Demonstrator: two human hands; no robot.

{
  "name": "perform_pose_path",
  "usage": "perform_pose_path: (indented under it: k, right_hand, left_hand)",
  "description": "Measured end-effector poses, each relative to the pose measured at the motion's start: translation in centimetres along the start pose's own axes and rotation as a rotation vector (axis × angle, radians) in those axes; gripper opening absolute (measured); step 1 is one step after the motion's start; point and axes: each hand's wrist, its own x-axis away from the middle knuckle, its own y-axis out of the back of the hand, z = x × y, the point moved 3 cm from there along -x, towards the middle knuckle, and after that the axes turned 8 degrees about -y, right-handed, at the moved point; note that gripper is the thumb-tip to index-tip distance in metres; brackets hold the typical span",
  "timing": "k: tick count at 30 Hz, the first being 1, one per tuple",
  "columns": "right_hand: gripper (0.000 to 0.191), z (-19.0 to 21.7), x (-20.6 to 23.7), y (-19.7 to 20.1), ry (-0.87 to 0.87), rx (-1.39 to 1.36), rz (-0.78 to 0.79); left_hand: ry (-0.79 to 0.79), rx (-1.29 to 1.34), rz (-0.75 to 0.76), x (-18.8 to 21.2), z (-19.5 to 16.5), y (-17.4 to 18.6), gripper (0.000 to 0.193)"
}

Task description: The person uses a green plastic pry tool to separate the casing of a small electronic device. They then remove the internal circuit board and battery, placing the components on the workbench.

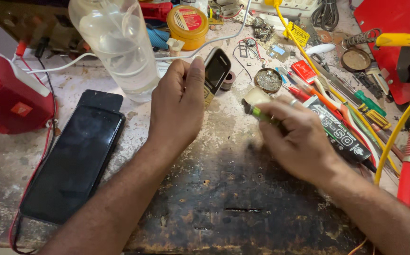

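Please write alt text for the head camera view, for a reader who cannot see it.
A person's left hand holds a small dark phone upright over a worn workbench, while the right hand grips a green-handled tool. A large black phone lies flat at left, near a clear plastic bottle and scattered tools.

A large smartphone lies at the left with its dark screen up, a small phone with a dark screen stands tilted in the left hand, and a round yellow tin with a red-and-white label sits behind.
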Motion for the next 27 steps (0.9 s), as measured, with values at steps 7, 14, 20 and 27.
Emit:
perform_pose_path:
  k: [7,14,20,27]
  right_hand:
    - [0.018,3.5,-0.5,-1.7,-0.071,0.081,0.093]
    - [0.017,5.3,0.2,-2.2,0.104,0.303,0.058]
    - [0.021,2.6,-0.5,1.6,-0.213,0.497,0.077]
    - [0.024,-1.2,-1.0,5.6,-0.503,0.289,0.018]
  left_hand:
    - [0.018,0.182,-0.030,0.2,0.6,0.1,0.035]
    - [-0.057,0.142,-0.026,0.9,0.0,-0.7,0.029]
    - [-0.056,0.229,0.058,0.8,-0.8,-1.2,0.039]
    - [0.078,0.253,0.203,1.2,-1.0,-2.0,0.071]
